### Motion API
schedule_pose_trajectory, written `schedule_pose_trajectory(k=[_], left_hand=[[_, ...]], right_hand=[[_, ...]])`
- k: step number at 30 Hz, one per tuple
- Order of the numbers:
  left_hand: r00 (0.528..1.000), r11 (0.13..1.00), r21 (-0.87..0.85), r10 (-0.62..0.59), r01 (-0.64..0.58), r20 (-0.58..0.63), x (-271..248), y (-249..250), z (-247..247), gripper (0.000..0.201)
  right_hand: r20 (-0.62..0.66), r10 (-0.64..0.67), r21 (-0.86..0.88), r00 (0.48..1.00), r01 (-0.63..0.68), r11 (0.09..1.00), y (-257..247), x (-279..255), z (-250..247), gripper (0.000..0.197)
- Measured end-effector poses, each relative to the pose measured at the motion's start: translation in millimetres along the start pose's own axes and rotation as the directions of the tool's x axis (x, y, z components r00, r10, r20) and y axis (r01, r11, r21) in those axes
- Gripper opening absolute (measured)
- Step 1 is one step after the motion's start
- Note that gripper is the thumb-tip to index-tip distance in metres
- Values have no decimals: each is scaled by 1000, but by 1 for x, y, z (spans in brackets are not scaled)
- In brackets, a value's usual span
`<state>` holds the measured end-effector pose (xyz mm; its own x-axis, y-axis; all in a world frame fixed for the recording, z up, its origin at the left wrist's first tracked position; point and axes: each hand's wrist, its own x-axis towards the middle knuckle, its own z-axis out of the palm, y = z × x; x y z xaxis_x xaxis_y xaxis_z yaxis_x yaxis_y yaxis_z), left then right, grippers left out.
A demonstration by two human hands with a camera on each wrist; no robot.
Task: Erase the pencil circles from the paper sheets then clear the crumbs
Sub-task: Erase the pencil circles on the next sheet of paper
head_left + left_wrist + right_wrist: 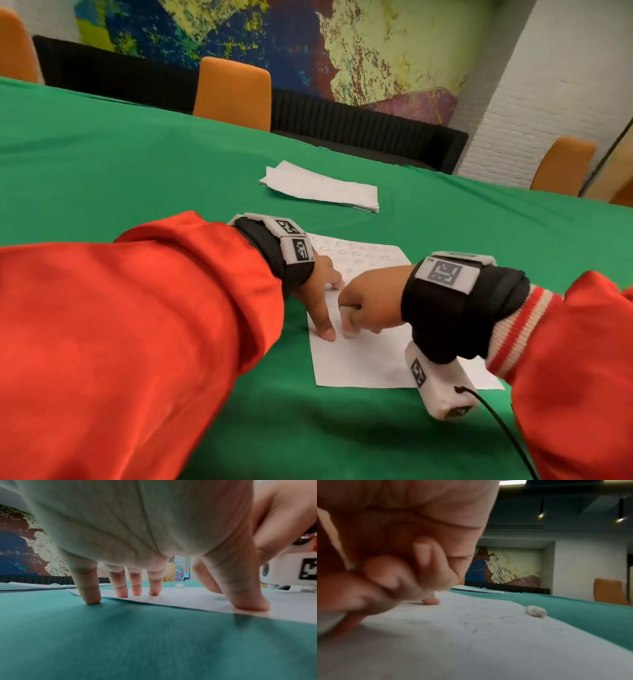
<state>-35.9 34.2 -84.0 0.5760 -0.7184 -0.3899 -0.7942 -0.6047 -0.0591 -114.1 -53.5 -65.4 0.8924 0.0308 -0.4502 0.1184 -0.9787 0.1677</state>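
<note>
From the head view, one paper sheet [363, 356] with pencil circles [356, 253] lies on the green table [137, 164]; one paper stack [322, 186] sits beyond; the left hand [318, 294] presses spread fingers flat; the right hand [370, 305] curls, whether gripping anything I cannot tell; only the right wrist view shows one white lump [535, 611] at the sheet's edge.

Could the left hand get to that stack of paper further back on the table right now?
Probably yes. The left hand presses the near sheet with straight fingers, holding nothing, and only bare green cloth lies between it and the stack.
</note>
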Motion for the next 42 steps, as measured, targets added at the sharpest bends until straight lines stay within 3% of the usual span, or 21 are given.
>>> schedule_pose_trajectory(k=[4, 8, 13, 18, 23, 28, 33, 38, 42], left_hand=[[1000, 1000, 10, -22, 22, 6, -1, 0, 0, 90], [1000, 1000, 7, -23, 23, 7, 0, -1, 0, 91], [1000, 1000, 9, -25, 25, 5, -1, -1, 0, 91], [1000, 1000, 1, -11, 11, -1, 0, -1, 1, 88], [1000, 1000, 1, -19, 19, 5, 1, -2, 1, 91], [1000, 1000, 11, -3, 3, 9, 2, -1, 2, 88], [1000, 1000, -4, -25, 25, 7, 1, -2, 1, 93], [1000, 1000, -13, -12, 12, -2, 0, 1, 2, 87], [999, 999, -11, -32, 32, 16, 1, -2, 2, 90]], right_hand=[[-36, 114, -23, 993, -115, 993, 10, 4, -4, 22], [-15, 48, -21, 999, -48, 999, 3, 5, -1, 16], [-22, 118, 35, 993, -117, 992, 11, 7, -4, 16], [32, 37, 52, 999, -39, 998, 1, 6, 0, 19], [10, 128, 36, 992, -128, 991, 10, 7, -3, 20], [41, 39, 62, 998, -41, 997, -3, 6, -1, 19], [9, 152, 61, 988, -152, 986, 11, 8, -4, 19], [31, 44, 61, 999, -46, 997, -3, 7, -1, 16], [-7, 139, 47, 990, -138, 989, 7, 11, -6, 17]])
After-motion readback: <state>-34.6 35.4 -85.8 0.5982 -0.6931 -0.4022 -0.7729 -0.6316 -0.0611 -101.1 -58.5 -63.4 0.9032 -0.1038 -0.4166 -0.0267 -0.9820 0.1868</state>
